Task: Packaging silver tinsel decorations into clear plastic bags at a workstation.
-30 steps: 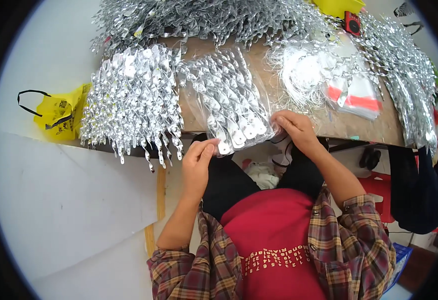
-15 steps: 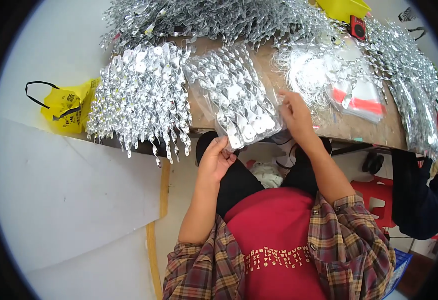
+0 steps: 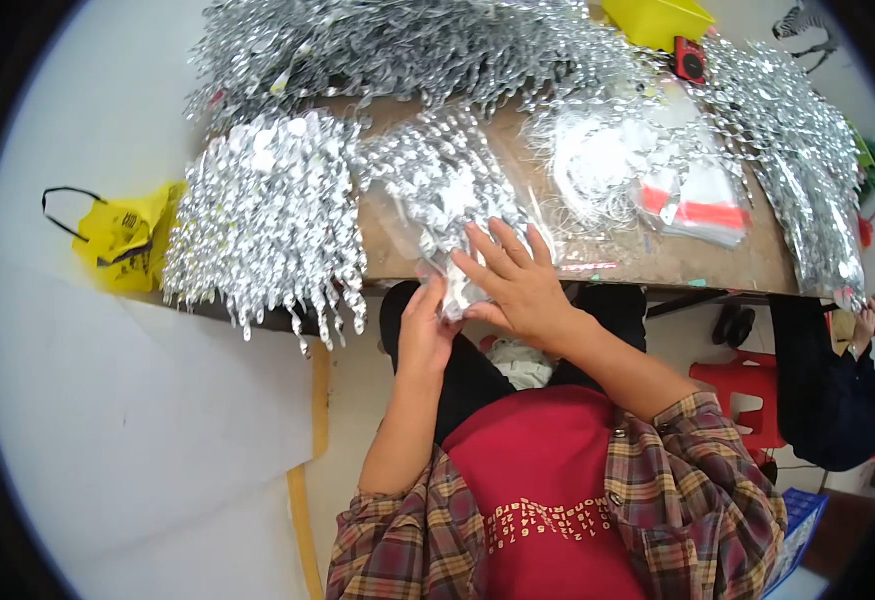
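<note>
A clear plastic bag point(image 3: 445, 165) filled with silver twisted strips lies on the brown table, its near end sticking out past the front edge. My left hand point(image 3: 426, 330) pinches the near left corner of this bag between thumb and fingers. Flat across the bag's near right part rests my right hand point(image 3: 526, 290), open with its fingers spread and touching the plastic. It hides the lower ends of several strips. Left of the bag, a pile of silver twisted strips point(image 3: 263, 200) hangs over the table's front edge.
A large silver heap point(image 3: 408, 50) covers the table's back. To the right are a coil of white thread point(image 3: 590, 165), flat clear bags with a red band point(image 3: 696, 212) and another silver bundle point(image 3: 798, 165). A red stool point(image 3: 743, 400) and another person's dark sleeve point(image 3: 828, 400) are at right.
My right hand has moved left and nearer from the bag's right edge, and now lies spread on top of it. The left hand keeps its hold on the corner. The whole view has shifted slightly.
</note>
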`<control>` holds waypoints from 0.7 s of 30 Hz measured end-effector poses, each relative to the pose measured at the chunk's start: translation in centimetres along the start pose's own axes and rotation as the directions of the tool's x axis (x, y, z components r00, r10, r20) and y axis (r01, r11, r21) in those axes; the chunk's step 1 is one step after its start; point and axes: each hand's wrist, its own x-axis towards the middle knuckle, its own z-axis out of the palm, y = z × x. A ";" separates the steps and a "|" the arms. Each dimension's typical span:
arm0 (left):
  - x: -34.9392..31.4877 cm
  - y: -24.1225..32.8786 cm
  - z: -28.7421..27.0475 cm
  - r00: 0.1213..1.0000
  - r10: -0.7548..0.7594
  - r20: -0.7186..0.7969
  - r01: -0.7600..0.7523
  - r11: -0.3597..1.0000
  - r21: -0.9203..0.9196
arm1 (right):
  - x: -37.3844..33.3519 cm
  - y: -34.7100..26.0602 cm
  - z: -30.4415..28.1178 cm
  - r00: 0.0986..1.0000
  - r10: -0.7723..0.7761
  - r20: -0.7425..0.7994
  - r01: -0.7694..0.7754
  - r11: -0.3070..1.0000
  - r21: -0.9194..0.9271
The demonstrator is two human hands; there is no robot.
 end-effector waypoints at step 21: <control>-1.2 1.2 0.2 0.999 -0.034 0.029 0.031 0.994 0.107 | -5.4 2.1 -0.3 0.973 0.204 -0.105 -0.192 0.975 0.116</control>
